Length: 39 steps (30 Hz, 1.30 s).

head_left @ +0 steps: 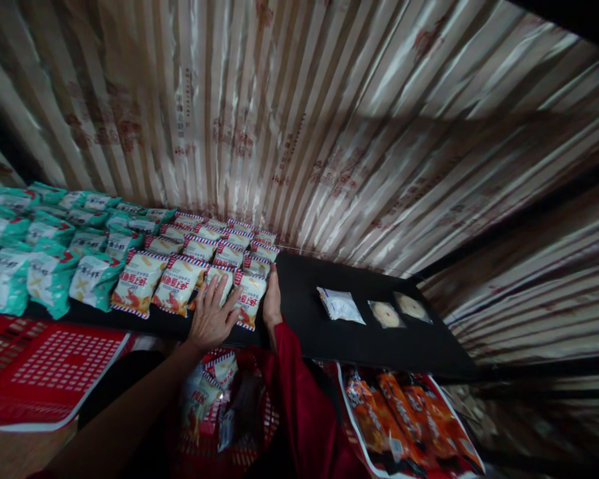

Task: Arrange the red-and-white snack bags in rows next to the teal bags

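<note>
Rows of white-and-red snack bags (178, 283) with striped edges stand on a black shelf (304, 332). My left hand (213, 314) lies spread over the front of the bags near the right end, fingers apart, partly covering one bag. Along the right side of the end snack bag (250, 296), my right hand (272, 299) stands on edge with its fingers stretched out, touching or nearly touching the bag. Left of these bags, teal snack bags (50, 276) fill several rows.
On the shelf's right part lie a white packet (340, 305) and two clear-wrapped round items (387, 314). Below the shelf are a red basket (54, 359), another with mixed packets (214, 386), and one with orange packages (404, 412). A striped plastic sheet (299, 120) hangs behind.
</note>
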### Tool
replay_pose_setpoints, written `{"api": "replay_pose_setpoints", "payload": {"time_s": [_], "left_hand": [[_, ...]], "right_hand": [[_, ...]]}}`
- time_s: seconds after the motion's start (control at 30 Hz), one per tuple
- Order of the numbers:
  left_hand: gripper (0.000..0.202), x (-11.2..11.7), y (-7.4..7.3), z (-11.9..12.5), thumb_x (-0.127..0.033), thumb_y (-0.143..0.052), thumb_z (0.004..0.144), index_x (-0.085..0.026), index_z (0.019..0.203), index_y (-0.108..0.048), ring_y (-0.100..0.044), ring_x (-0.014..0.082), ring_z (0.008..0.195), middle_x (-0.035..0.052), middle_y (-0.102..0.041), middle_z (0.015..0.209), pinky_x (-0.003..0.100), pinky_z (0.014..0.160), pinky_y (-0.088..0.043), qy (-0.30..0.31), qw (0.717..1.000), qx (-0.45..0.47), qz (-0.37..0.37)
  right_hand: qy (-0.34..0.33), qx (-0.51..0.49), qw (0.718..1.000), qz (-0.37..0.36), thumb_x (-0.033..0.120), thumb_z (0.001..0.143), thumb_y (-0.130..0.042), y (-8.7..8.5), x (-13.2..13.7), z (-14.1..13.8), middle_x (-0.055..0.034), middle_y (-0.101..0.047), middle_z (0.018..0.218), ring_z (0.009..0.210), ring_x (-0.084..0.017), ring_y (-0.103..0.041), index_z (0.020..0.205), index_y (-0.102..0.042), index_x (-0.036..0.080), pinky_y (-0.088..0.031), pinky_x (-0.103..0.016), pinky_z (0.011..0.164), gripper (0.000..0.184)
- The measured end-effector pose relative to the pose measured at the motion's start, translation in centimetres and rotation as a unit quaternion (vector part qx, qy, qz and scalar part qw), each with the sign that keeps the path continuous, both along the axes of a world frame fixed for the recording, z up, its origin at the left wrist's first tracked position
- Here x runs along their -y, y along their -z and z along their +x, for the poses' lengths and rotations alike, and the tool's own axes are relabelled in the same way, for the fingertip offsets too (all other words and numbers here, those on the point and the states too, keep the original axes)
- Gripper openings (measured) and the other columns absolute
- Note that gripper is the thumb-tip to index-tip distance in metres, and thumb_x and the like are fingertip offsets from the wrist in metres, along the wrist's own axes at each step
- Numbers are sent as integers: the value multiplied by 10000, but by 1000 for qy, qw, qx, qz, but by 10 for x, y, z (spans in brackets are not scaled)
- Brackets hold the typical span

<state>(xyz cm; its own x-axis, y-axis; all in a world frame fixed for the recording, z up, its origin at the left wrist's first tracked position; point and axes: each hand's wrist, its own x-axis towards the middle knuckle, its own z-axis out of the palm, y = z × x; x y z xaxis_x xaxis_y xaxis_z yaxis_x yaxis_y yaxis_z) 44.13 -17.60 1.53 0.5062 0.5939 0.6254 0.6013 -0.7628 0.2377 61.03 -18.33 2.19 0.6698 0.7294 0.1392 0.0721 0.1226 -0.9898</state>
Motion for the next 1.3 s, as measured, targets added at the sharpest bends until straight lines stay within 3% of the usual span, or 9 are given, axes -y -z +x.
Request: {"api": "replay_pose_setpoints", "payload": {"time_s": [0.07, 0.17, 0.43, 0.67, 0.87, 1.03, 1.13, 1.3], "left_hand": [[503, 1, -2, 0, -362, -539, 852, -302, 1345, -459, -210, 322, 1394, 82, -252, 1522, 529, 1112, -174, -3, 1000, -3, -7], [498, 1, -4, 0, -378, -546, 846, -299, 1333, -477, -246, 325, 1382, 93, -287, 1508, 526, 1107, -188, -3, 1000, -6, -6], [490, 2, -3, 1, -365, -547, 847, -263, 1324, -495, -285, 325, 1366, 124, -359, 1469, 518, 1097, -216, 9, 1000, 5, 27], [488, 1, -3, 2, -369, -543, 843, -264, 1318, -502, -305, 320, 1357, 118, -404, 1443, 513, 1091, -229, 15, 999, 3, 29], [463, 1, -4, 4, -365, -551, 835, -259, 1285, -539, -344, 327, 1336, 132, -442, 1414, 523, 1076, -246, 11, 999, 4, 31], [460, 2, -3, 5, -366, -562, 829, -266, 1278, -544, -356, 327, 1328, 136, -443, 1412, 521, 1063, -268, 18, 999, 9, 31], [470, 2, -3, 5, -370, -569, 826, -276, 1285, -536, -347, 326, 1334, 131, -429, 1424, 518, 1067, -266, 24, 999, 11, 30], [516, 3, 0, 5, -378, -582, 822, -293, 1322, -490, -313, 317, 1354, 121, -385, 1455, 521, 1088, -235, 24, 999, 24, 4]], "right_hand": [[-36, -62, 997, 6, 601, 866, -359, -1, -3, -1, -14, -392, 1457, 1350, -174, -334, 1395, -387, 234, -220, -345, 1126, 644], [-52, -77, 996, 14, 594, 854, -404, -2, -3, -2, 9, -424, 1436, 1333, -177, -368, 1361, -442, 260, -235, -336, 1122, 608], [0, -86, 996, 32, 604, 844, -403, 1, -12, 18, 2, -374, 1464, 1362, -169, -318, 1383, -406, 234, -224, -340, 1128, 654], [-65, -109, 991, 29, 643, 834, -409, -7, -17, 19, 0, -573, 1301, 1293, -197, -432, 1298, -527, 261, -336, -352, 1074, 613], [-66, -136, 988, 39, 677, 845, -318, -8, -20, 37, -28, -495, 1383, 1318, -193, -402, 1389, -398, 272, -296, -384, 1097, 683], [6, -178, 984, -6, 645, 876, -247, -4, -42, 67, -50, -408, 1449, 1357, -174, -337, 1423, -332, 256, -207, -370, 1136, 676], [-2, -184, 983, -11, 614, 892, -247, -1, -57, 75, -64, -439, 1426, 1343, -174, -363, 1394, -389, 214, -213, -361, 1137, 657], [-65, -177, 982, 10, 609, 898, -249, 1, -69, 71, -53, -635, 1216, 1206, -204, -530, 1220, -584, 197, -340, -369, 1076, 621]]}}
